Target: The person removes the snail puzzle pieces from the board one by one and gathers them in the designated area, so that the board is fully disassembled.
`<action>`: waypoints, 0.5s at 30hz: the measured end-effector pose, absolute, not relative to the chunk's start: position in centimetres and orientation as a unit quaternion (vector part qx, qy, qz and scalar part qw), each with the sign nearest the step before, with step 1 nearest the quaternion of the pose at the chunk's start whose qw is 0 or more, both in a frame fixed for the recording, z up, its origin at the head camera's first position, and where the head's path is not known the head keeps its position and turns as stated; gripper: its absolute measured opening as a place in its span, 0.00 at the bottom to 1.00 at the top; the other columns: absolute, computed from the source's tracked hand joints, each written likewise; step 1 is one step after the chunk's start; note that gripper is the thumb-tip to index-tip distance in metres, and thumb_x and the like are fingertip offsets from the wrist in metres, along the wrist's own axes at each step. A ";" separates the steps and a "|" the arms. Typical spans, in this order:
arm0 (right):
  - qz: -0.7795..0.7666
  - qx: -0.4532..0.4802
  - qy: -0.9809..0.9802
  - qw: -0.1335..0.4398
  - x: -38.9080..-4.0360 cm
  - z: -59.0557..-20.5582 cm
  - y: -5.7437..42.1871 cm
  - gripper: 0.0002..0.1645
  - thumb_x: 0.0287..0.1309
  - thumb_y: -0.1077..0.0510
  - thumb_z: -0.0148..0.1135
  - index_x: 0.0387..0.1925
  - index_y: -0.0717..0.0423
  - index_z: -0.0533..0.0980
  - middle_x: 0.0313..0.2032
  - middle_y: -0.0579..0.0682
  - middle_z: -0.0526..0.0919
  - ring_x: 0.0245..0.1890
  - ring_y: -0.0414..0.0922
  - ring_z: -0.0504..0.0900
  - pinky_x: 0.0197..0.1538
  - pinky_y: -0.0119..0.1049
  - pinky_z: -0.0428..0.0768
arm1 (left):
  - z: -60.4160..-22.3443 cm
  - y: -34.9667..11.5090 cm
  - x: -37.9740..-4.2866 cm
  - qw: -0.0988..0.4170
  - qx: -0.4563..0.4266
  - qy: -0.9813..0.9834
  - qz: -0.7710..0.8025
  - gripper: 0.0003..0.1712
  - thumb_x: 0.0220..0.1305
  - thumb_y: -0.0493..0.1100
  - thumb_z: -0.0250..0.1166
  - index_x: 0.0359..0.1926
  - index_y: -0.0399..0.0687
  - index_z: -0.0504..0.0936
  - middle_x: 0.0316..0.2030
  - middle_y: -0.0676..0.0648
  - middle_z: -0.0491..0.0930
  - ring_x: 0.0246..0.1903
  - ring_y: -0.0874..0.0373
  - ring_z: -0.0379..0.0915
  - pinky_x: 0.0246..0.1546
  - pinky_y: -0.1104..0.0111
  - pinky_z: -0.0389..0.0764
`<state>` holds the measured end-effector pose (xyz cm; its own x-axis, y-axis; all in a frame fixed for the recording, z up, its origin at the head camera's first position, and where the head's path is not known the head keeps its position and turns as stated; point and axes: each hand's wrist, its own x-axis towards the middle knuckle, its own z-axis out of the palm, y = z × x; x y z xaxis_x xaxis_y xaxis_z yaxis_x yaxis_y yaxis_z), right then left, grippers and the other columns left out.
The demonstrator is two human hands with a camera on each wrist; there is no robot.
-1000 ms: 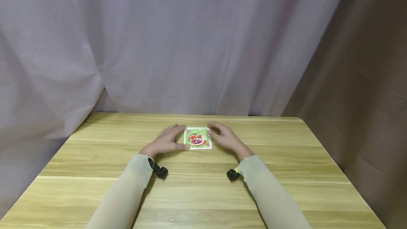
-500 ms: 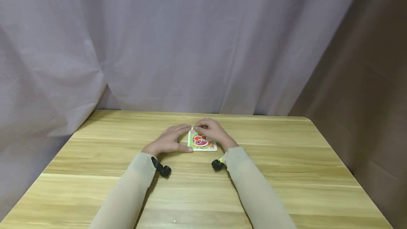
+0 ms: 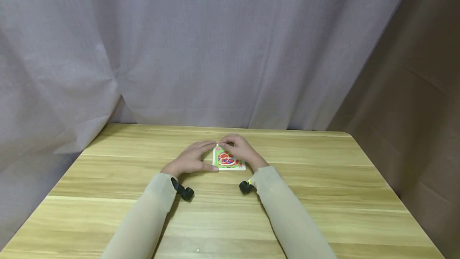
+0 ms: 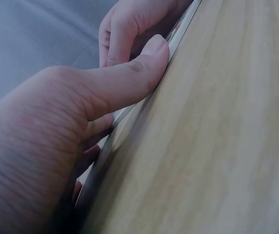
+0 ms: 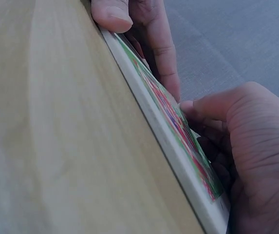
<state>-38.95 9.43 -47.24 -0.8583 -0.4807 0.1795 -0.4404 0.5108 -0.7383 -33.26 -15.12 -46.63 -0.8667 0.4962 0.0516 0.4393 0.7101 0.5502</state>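
A small square board (image 3: 230, 168) with a white border and a red, blue and green picture, marked by a pale spiral, lies flat on the table. My left hand (image 3: 190, 160) holds its left side, thumb at the near edge and fingers by the far left corner. My right hand (image 3: 242, 150) reaches over the picture, with thumb and forefinger pinched together at the far left corner, close to the left fingertips. In the right wrist view the board (image 5: 166, 129) shows a thick pale edge; the right hand (image 5: 261, 146) partly hides its far side.
The light wooden table (image 3: 215, 215) extends around the board on every side. A grey curtain (image 3: 187, 51) hangs behind the far edge, and a darker one (image 3: 413, 91) at the right. Black cameras sit on both wrists.
My right hand has moved left from the board's right side to its far left corner, its thumb and forefinger closing together. My left hand keeps its place on the board.
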 end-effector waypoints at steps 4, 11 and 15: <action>-0.430 -0.253 0.866 0.033 -38.8 -47.3 9.5 0.16 0.83 0.52 0.65 0.55 0.58 0.90 0.60 0.57 0.90 0.62 0.54 0.84 0.74 0.57 0.82 | -46.6 -15.0 -33.3 0.050 0.253 0.924 0.283 0.61 0.65 0.69 0.77 0.88 0.47 0.64 0.89 0.41 0.61 0.89 0.37 0.52 0.91 0.36 0.47; -0.439 -0.258 0.859 0.042 -38.6 -47.1 9.6 0.16 0.80 0.53 0.68 0.57 0.58 0.88 0.59 0.57 0.90 0.63 0.56 0.86 0.75 0.57 0.83 | -46.5 -15.0 -33.5 0.052 0.255 0.922 0.288 0.61 0.65 0.69 0.77 0.89 0.48 0.64 0.89 0.41 0.60 0.89 0.36 0.52 0.91 0.35 0.45; -0.412 -0.277 0.868 0.025 -38.6 -47.2 9.9 0.15 0.79 0.53 0.68 0.57 0.57 0.88 0.61 0.57 0.88 0.65 0.57 0.84 0.75 0.60 0.83 | -46.5 -14.9 -33.4 0.054 0.259 0.922 0.284 0.61 0.66 0.69 0.77 0.89 0.48 0.64 0.89 0.41 0.60 0.89 0.37 0.52 0.91 0.36 0.44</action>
